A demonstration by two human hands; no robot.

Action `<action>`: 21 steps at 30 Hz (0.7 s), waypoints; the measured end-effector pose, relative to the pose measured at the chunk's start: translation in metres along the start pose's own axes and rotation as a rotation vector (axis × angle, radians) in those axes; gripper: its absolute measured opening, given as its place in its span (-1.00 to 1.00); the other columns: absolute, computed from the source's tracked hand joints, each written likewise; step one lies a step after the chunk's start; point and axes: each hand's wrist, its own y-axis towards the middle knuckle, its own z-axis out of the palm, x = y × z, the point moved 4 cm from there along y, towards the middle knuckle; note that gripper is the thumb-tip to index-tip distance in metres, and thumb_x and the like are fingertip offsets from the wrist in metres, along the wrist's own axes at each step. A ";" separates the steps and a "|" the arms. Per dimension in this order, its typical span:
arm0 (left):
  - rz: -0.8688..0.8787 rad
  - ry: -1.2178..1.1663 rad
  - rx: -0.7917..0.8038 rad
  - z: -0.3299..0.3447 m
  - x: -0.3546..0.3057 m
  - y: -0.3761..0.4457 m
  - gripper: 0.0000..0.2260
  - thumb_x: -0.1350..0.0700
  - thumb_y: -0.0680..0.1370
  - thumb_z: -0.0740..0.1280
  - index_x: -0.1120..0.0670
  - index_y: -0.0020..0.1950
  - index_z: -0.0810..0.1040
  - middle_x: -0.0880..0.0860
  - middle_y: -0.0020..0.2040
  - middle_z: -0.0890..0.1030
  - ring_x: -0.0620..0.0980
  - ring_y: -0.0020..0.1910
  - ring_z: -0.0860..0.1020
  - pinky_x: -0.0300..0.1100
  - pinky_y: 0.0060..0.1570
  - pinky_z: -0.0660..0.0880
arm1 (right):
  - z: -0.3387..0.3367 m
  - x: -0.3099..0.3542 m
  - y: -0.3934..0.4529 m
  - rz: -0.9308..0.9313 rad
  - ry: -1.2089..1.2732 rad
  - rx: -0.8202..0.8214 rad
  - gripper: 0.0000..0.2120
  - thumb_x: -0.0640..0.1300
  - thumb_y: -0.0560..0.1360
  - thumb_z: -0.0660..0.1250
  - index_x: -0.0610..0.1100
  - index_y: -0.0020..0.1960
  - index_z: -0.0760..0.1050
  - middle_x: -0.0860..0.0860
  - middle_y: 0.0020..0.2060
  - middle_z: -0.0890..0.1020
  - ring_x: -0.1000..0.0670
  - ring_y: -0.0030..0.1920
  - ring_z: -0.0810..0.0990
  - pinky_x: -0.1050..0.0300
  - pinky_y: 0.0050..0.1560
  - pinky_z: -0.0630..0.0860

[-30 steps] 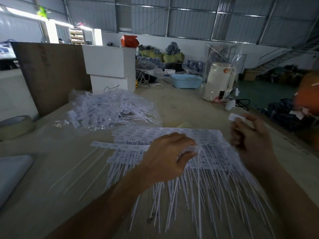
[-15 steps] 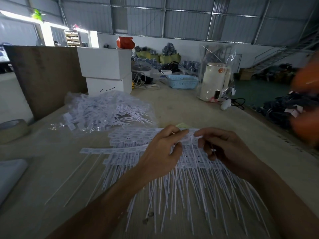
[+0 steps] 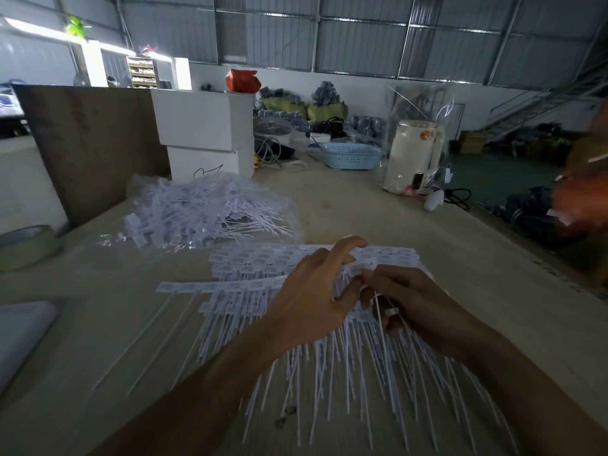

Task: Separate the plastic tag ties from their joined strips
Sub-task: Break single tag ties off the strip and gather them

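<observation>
A heap of loose ties (image 3: 204,212) lies far left; mid-table, the stacked strips (image 3: 263,281) — too many to count; left hand (image 3: 316,291) pins them, fingers curled; right hand (image 3: 418,307) pinches one tie's head (image 3: 363,268). Light, springy, slippery, I'd say — best gripped at the tab.

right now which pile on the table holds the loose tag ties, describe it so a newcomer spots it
Start at the stacked white boxes at the table's far left. Directly in front lies a crinkled clear plastic bag of loose white tag ties. Unlike the neat joined white strips under the hands, these lie jumbled.
</observation>
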 end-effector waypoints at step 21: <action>0.161 0.217 -0.078 -0.011 0.006 0.006 -0.75 0.19 0.53 0.37 0.19 0.20 0.65 0.10 0.03 0.61 0.14 0.03 0.56 0.04 -0.04 0.56 | -0.011 -0.017 0.010 0.115 0.214 -0.058 -0.60 0.20 0.49 0.38 -0.12 0.02 0.69 -0.04 -0.25 0.58 0.06 -0.38 0.47 0.20 -0.45 0.36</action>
